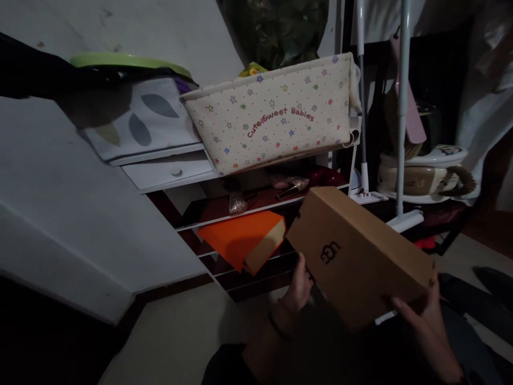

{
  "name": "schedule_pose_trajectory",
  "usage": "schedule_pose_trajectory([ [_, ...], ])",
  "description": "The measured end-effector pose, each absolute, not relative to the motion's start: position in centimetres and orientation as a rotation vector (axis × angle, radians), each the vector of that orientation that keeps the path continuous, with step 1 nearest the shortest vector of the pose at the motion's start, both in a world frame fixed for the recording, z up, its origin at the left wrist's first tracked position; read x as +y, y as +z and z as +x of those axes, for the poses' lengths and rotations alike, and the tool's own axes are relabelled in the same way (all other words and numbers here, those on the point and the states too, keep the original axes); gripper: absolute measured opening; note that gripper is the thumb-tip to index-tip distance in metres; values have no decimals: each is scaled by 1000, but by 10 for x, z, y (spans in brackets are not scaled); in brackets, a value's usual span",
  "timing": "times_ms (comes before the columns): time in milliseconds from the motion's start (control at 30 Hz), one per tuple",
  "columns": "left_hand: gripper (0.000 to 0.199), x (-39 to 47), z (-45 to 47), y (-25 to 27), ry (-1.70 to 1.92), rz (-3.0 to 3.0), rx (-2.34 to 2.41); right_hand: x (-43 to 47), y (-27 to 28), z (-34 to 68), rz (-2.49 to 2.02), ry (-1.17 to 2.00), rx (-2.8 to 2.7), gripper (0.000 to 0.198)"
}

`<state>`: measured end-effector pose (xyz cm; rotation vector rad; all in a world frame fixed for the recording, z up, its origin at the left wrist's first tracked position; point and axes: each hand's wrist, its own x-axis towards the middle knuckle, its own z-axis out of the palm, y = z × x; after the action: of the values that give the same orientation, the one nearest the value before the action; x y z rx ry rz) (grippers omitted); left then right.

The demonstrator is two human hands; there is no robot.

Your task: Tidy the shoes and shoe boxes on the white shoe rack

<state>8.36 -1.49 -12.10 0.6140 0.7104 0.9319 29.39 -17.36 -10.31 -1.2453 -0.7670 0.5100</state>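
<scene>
A brown cardboard shoe box [360, 256] marked "UGG" is tilted in front of the shelf, held between my two hands. My left hand [298, 289] grips its left lower edge, with the thumb up along the side and the other fingers partly hidden beneath. At the right end, my right hand [427, 318] is closed on the corner, thumb on the lower face and fingers over the end. Just left of the box, an orange box [244, 238] with a tan side lies slanted on the shoe rack [188, 227].
Glittery high heels [238, 203] stand on the rack's upper shelf. Above sits a star-patterned fabric bin [276, 117], beside a white drawer unit [168, 170]. Upright mop poles [402, 107] and a pink-handled brush [411, 112] are at right. A wall [60, 187] bounds the left.
</scene>
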Motion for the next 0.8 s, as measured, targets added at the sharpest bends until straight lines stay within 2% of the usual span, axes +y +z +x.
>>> schedule_pose_trajectory([
  [100,58,-23,85,-124,1134,679,665,-163,-118,290,-1078,857,-446,79],
  [200,68,-27,81,-124,1207,798,730,-154,-137,289,-1001,1025,-255,62],
  [467,75,-30,78,-113,1142,943,884,-134,-149,283,-864,1181,-92,54],
  [800,74,-7,71,-122,1214,942,794,-42,-102,259,-823,1231,-197,63],
])
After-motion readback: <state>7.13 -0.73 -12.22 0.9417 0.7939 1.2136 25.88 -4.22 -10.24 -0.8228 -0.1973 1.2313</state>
